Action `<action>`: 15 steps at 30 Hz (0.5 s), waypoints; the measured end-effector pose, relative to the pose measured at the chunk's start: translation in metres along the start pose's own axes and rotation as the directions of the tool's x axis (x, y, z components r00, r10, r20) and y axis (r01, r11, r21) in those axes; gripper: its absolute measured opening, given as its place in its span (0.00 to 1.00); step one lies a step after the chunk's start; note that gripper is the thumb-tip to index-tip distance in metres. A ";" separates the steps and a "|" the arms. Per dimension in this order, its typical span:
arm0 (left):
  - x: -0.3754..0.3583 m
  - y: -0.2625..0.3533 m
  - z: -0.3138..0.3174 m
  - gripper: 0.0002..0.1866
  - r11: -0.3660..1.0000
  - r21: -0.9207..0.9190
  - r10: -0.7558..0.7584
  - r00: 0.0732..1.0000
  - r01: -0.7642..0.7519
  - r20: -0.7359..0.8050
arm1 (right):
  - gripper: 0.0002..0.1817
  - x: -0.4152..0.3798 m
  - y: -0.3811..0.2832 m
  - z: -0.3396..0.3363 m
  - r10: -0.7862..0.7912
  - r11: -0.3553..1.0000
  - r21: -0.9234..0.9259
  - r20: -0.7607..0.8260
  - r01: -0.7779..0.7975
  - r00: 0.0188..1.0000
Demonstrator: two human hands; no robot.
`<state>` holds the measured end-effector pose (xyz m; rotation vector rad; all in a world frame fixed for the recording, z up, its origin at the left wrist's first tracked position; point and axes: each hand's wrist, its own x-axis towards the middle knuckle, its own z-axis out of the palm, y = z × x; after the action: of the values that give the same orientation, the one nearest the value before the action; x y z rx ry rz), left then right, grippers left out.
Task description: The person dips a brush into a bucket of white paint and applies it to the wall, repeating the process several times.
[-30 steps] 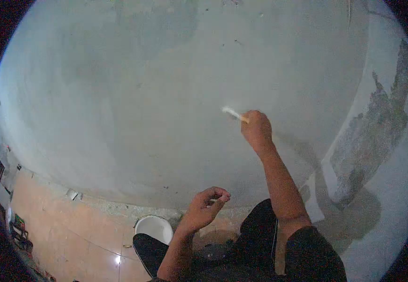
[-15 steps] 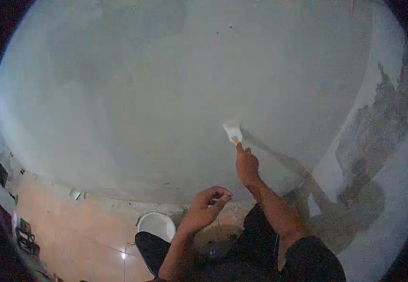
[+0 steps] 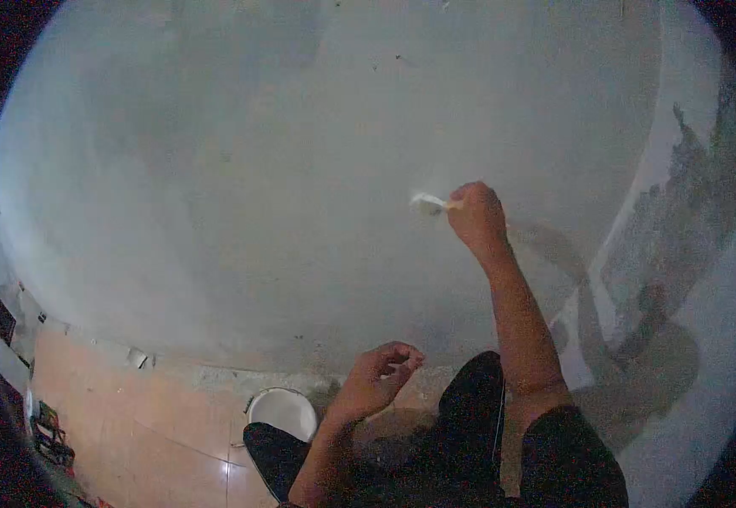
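My right hand (image 3: 478, 220) grips a paintbrush (image 3: 429, 202) by its light yellowish handle, fingers wrapped round it. White bristles point left and appear to lie against the pale grey-white wall (image 3: 258, 212). Lower down, my left hand (image 3: 381, 377) hangs in front of my knees with fingers loosely curled and the thumb a little apart. Nothing shows in it. A white bucket (image 3: 283, 412) stands on the floor beside my left knee, partly hidden by my leg; what it holds cannot be made out.
Orange-tan floor tiles (image 3: 165, 423) run along the foot of the wall. To the right, an adjoining wall (image 3: 690, 220) has a dark, patchy area and my shadow. Dark items (image 3: 50, 436) lie at the far left.
My right hand has moved up and slightly right, and the brush has turned from upright to nearly level, bristles leftward. The left hand has barely moved.
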<state>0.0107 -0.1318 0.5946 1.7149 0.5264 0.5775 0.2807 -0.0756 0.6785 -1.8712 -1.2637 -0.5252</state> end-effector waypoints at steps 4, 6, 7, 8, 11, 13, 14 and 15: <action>0.002 -0.005 0.006 0.09 1.000 -0.015 -0.009 1.000 0.009 0.003 | 0.04 0.016 -0.037 -0.047 0.033 0.999 0.014 0.036 -0.033 0.999; 0.005 -0.002 0.008 0.09 1.000 0.013 -0.011 1.000 0.011 -0.002 | 0.08 0.006 -0.049 -0.054 -0.036 0.994 0.090 -0.207 0.055 0.978; 0.005 -0.001 0.008 0.10 0.999 0.045 -0.012 1.000 0.013 -0.010 | 0.08 0.002 -0.048 -0.047 -0.035 0.995 0.089 -0.201 0.054 0.979; 0.006 0.001 0.007 0.10 0.999 0.044 -0.018 1.000 0.019 -0.010 | 0.08 -0.004 -0.044 -0.035 -0.017 0.999 0.040 -0.120 0.022 0.993; 0.006 -0.001 0.007 0.09 0.997 0.083 0.001 1.000 -0.003 0.013 | 0.12 -0.045 -0.024 0.031 -0.056 0.979 -0.196 0.014 0.058 0.998; 0.007 -0.006 0.007 0.08 0.999 0.048 0.020 1.000 -0.021 0.021 | 0.15 -0.080 -0.020 0.060 -0.028 0.968 -0.241 0.147 0.064 0.989; 0.009 -0.003 0.006 0.08 0.999 0.044 0.017 1.000 -0.018 0.020 | 0.16 -0.095 -0.017 0.068 -0.008 0.969 -0.240 0.231 0.065 0.973; 0.008 -0.001 0.006 0.08 0.999 0.032 0.004 1.000 -0.004 0.023 | 0.16 -0.110 -0.012 0.076 -0.010 0.968 -0.241 0.236 0.068 0.972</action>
<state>0.0206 -0.1314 0.5932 1.7511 0.5185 0.5545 0.2165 -0.0753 0.5600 -2.1710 -1.4455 -0.5140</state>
